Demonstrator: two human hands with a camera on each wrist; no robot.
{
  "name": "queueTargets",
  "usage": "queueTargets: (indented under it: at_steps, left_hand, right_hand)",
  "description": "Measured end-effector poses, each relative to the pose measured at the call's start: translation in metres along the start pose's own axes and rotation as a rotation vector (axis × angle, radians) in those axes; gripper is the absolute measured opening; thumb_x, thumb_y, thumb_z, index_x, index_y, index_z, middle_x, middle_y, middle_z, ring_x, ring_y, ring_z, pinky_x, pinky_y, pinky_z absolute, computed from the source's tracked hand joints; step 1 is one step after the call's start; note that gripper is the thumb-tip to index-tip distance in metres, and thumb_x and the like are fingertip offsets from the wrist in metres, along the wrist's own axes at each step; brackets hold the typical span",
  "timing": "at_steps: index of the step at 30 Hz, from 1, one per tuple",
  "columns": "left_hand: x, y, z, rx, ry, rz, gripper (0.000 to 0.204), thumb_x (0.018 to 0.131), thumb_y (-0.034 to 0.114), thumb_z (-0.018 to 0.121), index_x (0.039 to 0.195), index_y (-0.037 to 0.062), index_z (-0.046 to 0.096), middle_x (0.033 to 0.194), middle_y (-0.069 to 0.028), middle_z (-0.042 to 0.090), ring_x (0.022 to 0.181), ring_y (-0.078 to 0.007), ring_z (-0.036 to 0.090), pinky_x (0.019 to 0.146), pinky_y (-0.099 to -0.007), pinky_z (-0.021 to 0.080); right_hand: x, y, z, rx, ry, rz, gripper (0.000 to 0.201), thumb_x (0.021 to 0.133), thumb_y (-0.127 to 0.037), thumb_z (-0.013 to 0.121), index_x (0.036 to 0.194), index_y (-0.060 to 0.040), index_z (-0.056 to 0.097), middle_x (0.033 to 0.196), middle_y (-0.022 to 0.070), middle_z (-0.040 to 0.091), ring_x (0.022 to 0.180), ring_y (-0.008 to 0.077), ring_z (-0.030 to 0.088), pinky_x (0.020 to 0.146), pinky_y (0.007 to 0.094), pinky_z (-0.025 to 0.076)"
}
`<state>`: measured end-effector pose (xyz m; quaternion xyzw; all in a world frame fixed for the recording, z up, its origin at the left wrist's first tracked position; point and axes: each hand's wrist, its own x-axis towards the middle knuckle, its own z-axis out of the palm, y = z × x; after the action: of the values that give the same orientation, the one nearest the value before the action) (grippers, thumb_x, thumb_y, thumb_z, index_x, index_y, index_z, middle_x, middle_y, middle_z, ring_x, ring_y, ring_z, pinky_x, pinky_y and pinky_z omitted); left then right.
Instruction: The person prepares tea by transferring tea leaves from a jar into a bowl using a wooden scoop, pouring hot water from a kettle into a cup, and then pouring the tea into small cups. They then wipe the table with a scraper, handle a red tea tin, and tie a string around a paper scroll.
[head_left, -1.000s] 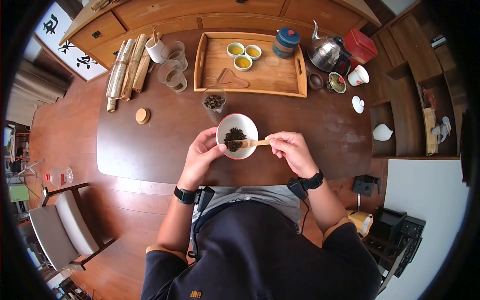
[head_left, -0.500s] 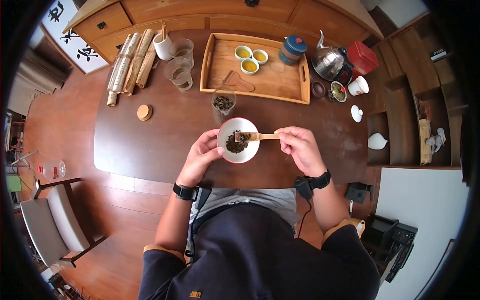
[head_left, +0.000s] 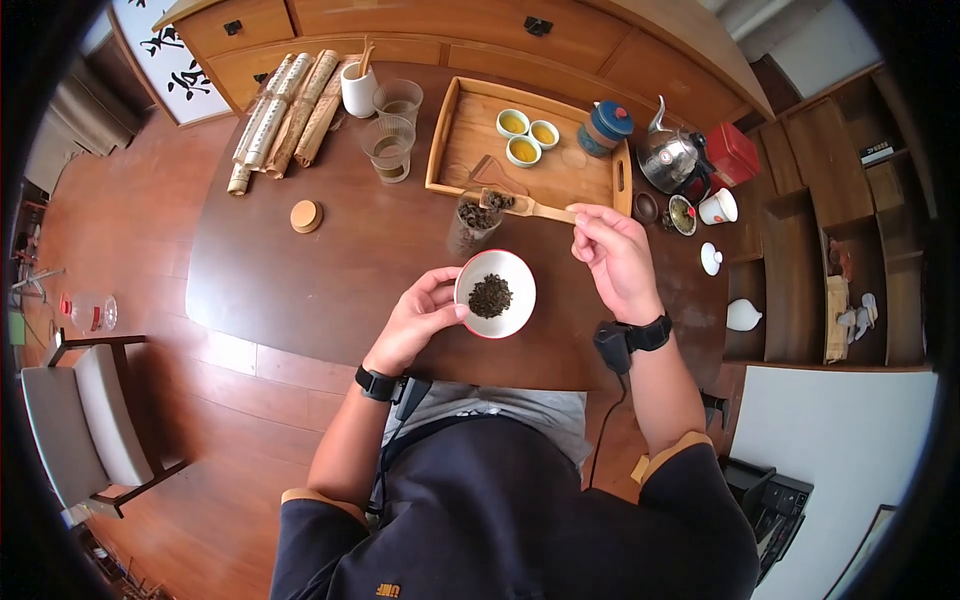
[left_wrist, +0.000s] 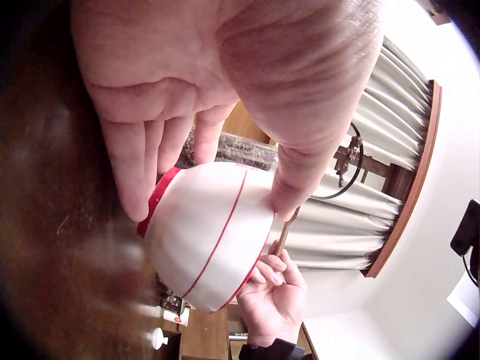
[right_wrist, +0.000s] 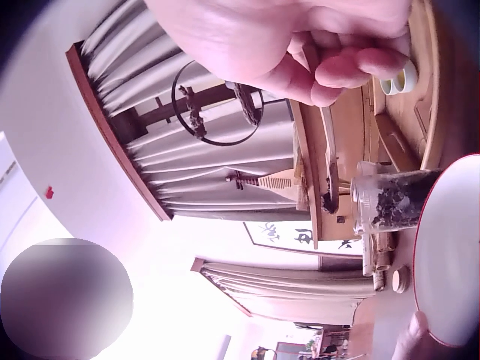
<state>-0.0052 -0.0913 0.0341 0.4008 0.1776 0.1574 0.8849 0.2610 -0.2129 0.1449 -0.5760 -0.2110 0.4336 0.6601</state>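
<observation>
A white bowl (head_left: 522, 290) with a red rim is gripped at its left side by my left hand (head_left: 418, 315), thumb on the near rim and fingers around the far side. Dark tea leaves (head_left: 490, 296) lie in its bottom. My right hand (head_left: 617, 258) pinches the end of a bamboo tea scoop (head_left: 548, 211), whose tip bears a small heap of leaves. That tip is over the mouth of a glass jar (head_left: 466, 241) partly filled with tea leaves. In the right wrist view the scoop (right_wrist: 331, 150) appears beside the jar's mouth.
Behind the jar is a wooden tray (head_left: 590, 187) with three tea cups (head_left: 523, 151), a wooden piece and a blue canister (head_left: 606, 126). A kettle (head_left: 672, 160) stands right of it. Left are glasses (head_left: 388, 150), bamboo scrolls (head_left: 270, 125) and a round wooden lid (head_left: 306, 215).
The scoop has come out of the bowl with leaves on it and moved up and away to the jar's mouth. The bowl stays in my left hand.
</observation>
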Motion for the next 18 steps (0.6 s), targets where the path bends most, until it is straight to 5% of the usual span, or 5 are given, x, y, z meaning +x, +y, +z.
queueTargets:
  at_steps: [18]
  left_hand:
    - [-0.001, 0.001, -0.004, -0.041, 0.018, -0.023, 0.054, 0.098, 0.008, 0.071, 0.146, 0.0002, 0.048, 0.132, -0.0124, 0.069, 0.121, -0.0185, 0.066, 0.107, -0.0356, 0.052]
  right_hand:
    - [-0.006, -0.011, 0.006, 0.015, -0.012, 0.069, 0.021, 0.101, -0.007, 0.062, 0.115, 0.0069, 0.070, 0.078, 0.0010, 0.060, 0.066, 0.0077, 0.051, 0.059, 0.0227, 0.039]
